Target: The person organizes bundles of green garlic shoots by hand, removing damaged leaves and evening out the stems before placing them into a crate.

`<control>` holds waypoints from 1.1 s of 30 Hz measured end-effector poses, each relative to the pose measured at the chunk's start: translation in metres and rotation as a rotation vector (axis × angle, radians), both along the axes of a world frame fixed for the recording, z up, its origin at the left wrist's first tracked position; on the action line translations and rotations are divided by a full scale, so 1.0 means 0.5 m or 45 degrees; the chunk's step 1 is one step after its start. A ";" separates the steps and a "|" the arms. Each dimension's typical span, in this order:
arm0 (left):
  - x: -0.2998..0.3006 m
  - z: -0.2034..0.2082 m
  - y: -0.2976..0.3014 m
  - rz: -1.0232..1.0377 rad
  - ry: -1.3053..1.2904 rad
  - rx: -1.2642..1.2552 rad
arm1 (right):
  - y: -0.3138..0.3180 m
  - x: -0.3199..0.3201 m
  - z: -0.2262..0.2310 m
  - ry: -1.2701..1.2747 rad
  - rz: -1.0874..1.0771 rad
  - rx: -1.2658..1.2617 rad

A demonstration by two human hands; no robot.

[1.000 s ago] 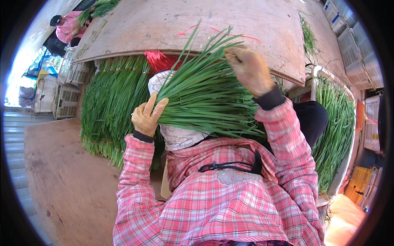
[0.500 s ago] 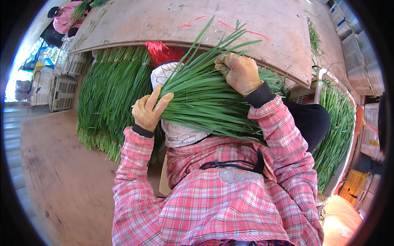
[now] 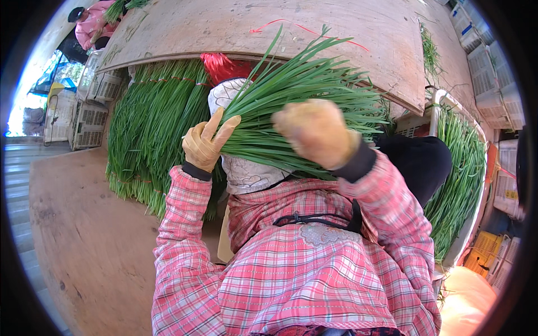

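So the leaf bunch (image 3: 314, 84) fans out rightward over the lap, its left end in the left fingers (image 3: 226, 133) and the right fingers (image 3: 287, 120) over its middle, too blurry to tell if they're touching. Just left there's a row of tied bundles (image 3: 154, 123) with a board (image 3: 89, 224) nearer the body, and on the right a tub (image 3: 483, 143) holding loose leaves (image 3: 459, 179). Straight ahead is the surface (image 3: 224, 31) with string (image 3: 283, 21) on it, crates (image 3: 487, 73) stacked far right, and another person (image 3: 92, 25) beyond its left end.
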State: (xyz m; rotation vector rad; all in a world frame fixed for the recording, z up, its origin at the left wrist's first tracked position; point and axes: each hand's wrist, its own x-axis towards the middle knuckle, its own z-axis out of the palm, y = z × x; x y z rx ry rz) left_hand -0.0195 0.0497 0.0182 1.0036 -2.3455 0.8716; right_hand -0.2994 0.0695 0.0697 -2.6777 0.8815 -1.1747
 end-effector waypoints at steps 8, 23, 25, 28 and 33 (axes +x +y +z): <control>0.009 -0.005 -0.006 -0.006 -0.033 -0.025 | -0.005 0.008 -0.064 0.603 -0.259 0.227; 0.037 -0.032 0.013 0.038 0.167 0.098 | 0.144 -0.285 0.000 -0.196 -0.896 0.425; 0.038 -0.033 0.008 0.015 0.184 0.092 | 0.120 -0.263 0.006 -0.348 -0.832 0.328; 0.039 -0.035 0.004 -0.019 0.210 0.093 | 0.097 -0.230 0.005 -0.275 -0.739 0.267; 0.019 -0.021 0.003 -0.026 0.190 0.120 | 0.083 -0.147 -0.050 0.260 -0.732 0.301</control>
